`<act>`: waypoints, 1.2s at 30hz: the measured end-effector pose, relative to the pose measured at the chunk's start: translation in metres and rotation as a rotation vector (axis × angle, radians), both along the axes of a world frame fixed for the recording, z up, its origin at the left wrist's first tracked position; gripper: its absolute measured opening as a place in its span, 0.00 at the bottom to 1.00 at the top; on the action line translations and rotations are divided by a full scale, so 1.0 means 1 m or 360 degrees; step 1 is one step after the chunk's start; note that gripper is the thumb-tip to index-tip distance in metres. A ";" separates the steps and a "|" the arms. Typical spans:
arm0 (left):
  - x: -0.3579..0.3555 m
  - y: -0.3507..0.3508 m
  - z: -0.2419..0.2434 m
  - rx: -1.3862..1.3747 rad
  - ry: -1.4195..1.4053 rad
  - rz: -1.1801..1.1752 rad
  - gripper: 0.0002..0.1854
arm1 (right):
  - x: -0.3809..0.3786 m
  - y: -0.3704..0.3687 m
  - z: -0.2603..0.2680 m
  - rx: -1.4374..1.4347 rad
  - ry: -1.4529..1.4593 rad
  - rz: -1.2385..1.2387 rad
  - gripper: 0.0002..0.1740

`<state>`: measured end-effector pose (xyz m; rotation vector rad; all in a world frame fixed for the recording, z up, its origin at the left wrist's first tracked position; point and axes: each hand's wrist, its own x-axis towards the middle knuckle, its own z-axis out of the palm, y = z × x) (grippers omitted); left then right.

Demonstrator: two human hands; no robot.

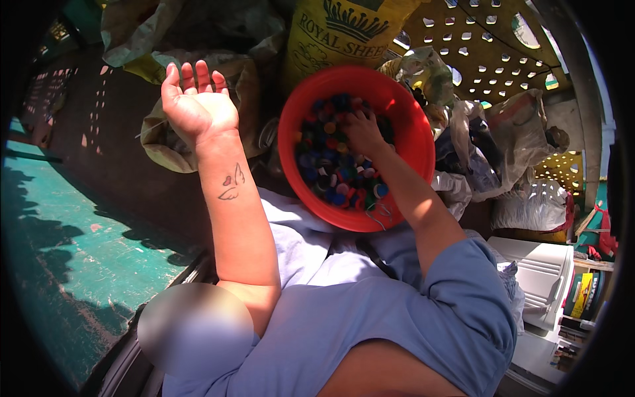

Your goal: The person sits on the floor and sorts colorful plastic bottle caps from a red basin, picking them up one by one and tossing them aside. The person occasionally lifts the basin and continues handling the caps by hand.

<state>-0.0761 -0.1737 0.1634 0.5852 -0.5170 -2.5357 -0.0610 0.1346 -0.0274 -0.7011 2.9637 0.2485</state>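
A red plastic basin stands before me, against my lap, holding many plastic bottle caps in blue, red, white, green and yellow. My right hand reaches down among the caps from the right side; its fingertips are partly hidden, and whether they grip a cap does not show. Raised left of the basin is my left hand, palm up with its fingers apart and nothing in it. Below that hand sits an open pale sack. A thin looped wire or cord lies at the basin's near inner wall.
A yellow printed sack rises behind the basin. Filled clear plastic bags crowd the right side, near a perforated yellow panel. A white plastic container stands lower right. At the left lies a worn green surface.
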 end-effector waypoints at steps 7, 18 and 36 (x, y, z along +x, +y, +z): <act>0.001 0.000 0.000 -0.0007 -0.0005 -0.0015 0.20 | -0.014 -0.005 -0.001 -0.0012 -0.0082 -0.0065 0.24; 0.001 0.000 0.001 0.0010 -0.0008 -0.0034 0.18 | -0.018 -0.015 -0.001 -0.0173 0.0074 -0.0309 0.20; 0.006 -0.013 0.002 0.0026 -0.0052 0.0060 0.17 | -0.107 -0.155 0.241 -0.1623 0.1708 0.0415 0.17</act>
